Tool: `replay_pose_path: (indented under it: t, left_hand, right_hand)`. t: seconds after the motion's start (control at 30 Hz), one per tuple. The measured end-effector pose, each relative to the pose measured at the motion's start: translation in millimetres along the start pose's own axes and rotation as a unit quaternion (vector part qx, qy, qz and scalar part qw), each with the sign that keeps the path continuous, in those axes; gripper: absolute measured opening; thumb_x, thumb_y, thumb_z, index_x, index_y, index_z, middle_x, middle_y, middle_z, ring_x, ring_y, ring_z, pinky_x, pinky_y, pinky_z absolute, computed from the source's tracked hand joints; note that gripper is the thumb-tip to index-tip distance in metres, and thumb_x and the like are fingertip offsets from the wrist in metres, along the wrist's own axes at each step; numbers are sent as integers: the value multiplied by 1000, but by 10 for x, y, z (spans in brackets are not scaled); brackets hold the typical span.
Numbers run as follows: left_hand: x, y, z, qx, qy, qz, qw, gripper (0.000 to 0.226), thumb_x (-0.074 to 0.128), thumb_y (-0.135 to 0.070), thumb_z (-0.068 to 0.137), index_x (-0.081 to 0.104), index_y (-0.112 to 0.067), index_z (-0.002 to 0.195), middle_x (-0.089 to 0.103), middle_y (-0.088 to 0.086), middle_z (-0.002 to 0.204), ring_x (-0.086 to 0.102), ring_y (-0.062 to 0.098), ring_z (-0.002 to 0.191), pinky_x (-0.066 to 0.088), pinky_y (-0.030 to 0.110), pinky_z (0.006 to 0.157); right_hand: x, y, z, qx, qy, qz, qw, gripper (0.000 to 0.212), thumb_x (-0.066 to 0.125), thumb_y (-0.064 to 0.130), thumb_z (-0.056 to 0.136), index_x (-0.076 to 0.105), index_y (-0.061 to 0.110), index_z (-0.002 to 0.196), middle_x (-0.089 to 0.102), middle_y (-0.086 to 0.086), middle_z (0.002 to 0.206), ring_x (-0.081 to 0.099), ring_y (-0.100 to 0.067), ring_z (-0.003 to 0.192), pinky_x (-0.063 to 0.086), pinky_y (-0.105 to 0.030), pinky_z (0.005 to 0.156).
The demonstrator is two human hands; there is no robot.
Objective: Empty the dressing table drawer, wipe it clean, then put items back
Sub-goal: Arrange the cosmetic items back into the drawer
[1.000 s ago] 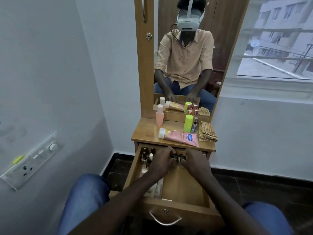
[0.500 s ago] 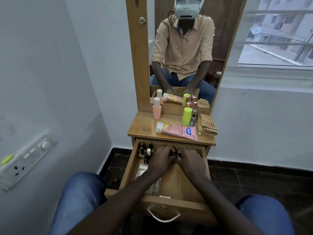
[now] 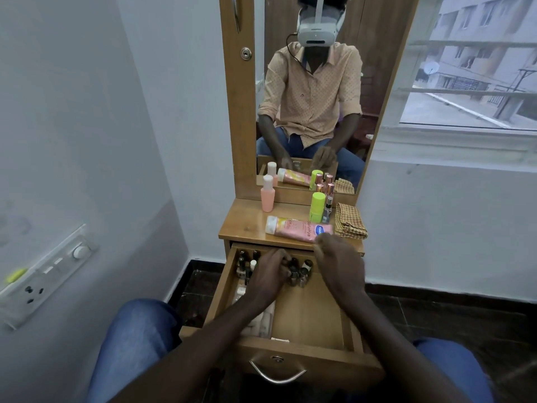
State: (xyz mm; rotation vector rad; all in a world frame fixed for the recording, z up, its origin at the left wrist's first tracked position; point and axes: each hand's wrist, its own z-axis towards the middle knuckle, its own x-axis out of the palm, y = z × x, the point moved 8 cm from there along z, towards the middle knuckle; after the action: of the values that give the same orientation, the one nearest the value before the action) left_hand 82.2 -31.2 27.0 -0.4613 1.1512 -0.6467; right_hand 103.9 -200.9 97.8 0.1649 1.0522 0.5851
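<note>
The wooden drawer of the dressing table stands pulled out between my knees. At its back stand several small dark bottles, with more in the back left corner. My left hand is inside the drawer, fingers curled round the middle bottles. My right hand is raised over the drawer's back right, at the tabletop's front edge; its fingers are curled in as if pinching a small bottle, which the hand hides. White packets lie along the drawer's left side.
On the tabletop lie a pink tube and a folded checked cloth; a pink bottle, a green bottle and slim vials stand by the mirror. Wall with a socket panel is close on the left.
My right hand has lifted away from the cluster of bottles, up and to the right toward the tabletop edge. My left hand stays on the bottles.
</note>
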Motion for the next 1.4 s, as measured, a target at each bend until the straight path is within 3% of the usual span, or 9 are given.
replay_pose_path:
  t: [0.17, 0.33, 0.47, 0.73, 0.97, 1.1, 1.2, 1.33, 1.4]
  left_hand:
    - [-164, 28, -80, 5, -18, -24, 1000, 26, 71, 2, 89, 66, -17, 107, 64, -5, 107, 63, 1, 97, 56, 14, 68]
    - [-236, 128, -132, -1, -39, -36, 999, 23, 73, -4, 90, 68, -18, 107, 66, -9, 107, 61, -2, 101, 52, 11, 77]
    - [-273, 191, -142, -5, -47, -32, 998, 20, 74, -8, 91, 69, -20, 106, 67, -12, 104, 63, 0, 98, 53, 14, 81]
    - [-373, 247, -153, -8, -58, -37, 998, 20, 74, -6, 90, 71, -17, 106, 69, -9, 103, 63, 0, 98, 52, 13, 82]
    - [-531, 221, -152, -18, -67, -31, 997, 21, 76, -4, 86, 72, -17, 102, 69, -11, 98, 62, -3, 95, 48, 9, 79]
    - [-593, 136, -172, -22, -66, -30, 997, 21, 77, -6, 87, 72, -19, 102, 69, -13, 97, 63, -3, 93, 52, 13, 78]
    - [-540, 35, -181, -12, -47, -42, 998, 24, 78, -9, 86, 69, -25, 102, 68, -16, 96, 63, -3, 94, 51, 12, 77]
    - [-361, -62, -210, -11, 7, -53, 999, 25, 76, -9, 89, 69, -21, 110, 67, -12, 103, 63, -4, 95, 51, 10, 74]
    - [-267, -79, -223, -11, 26, -43, 999, 24, 74, -9, 89, 70, -20, 110, 69, -9, 102, 67, 0, 89, 56, 17, 73]
  right_hand:
    - [-428, -247, 721, 93, -86, 44, 991, 14, 69, 19, 95, 73, 14, 108, 73, -5, 101, 59, -14, 77, 40, -24, 55]
    - [-176, -406, 1144, 92, 42, 22, 995, 38, 77, 12, 91, 67, 10, 127, 71, -15, 119, 67, -29, 101, 53, -37, 77]
    - [18, -349, 1202, 46, 98, 39, 993, 44, 76, 7, 91, 66, 12, 134, 71, -14, 126, 69, -29, 108, 55, -37, 80]
    - [104, -492, 1259, 67, 66, 50, 994, 22, 75, 11, 94, 76, 10, 115, 76, -9, 111, 66, -20, 93, 51, -32, 74]
    - [-240, -466, 1137, 92, 18, 89, 992, 21, 73, 16, 95, 76, 7, 114, 76, -10, 110, 63, -16, 89, 43, -24, 64]
    - [-590, -225, 756, 77, -16, 158, 984, 18, 74, 18, 95, 77, 9, 111, 70, 5, 106, 64, -12, 92, 46, -21, 62]
    - [-479, 0, 346, 34, 46, 202, 978, 11, 75, 20, 94, 77, 15, 104, 74, 4, 102, 70, -9, 92, 58, -27, 71]
    - [19, 171, -100, 27, 170, 168, 971, 8, 73, 21, 95, 76, 20, 103, 73, 7, 90, 68, -4, 81, 57, -25, 72]
    - [220, 170, -240, 29, 204, 133, 970, 8, 73, 23, 95, 73, 28, 101, 71, 10, 87, 66, -1, 78, 57, -25, 72]
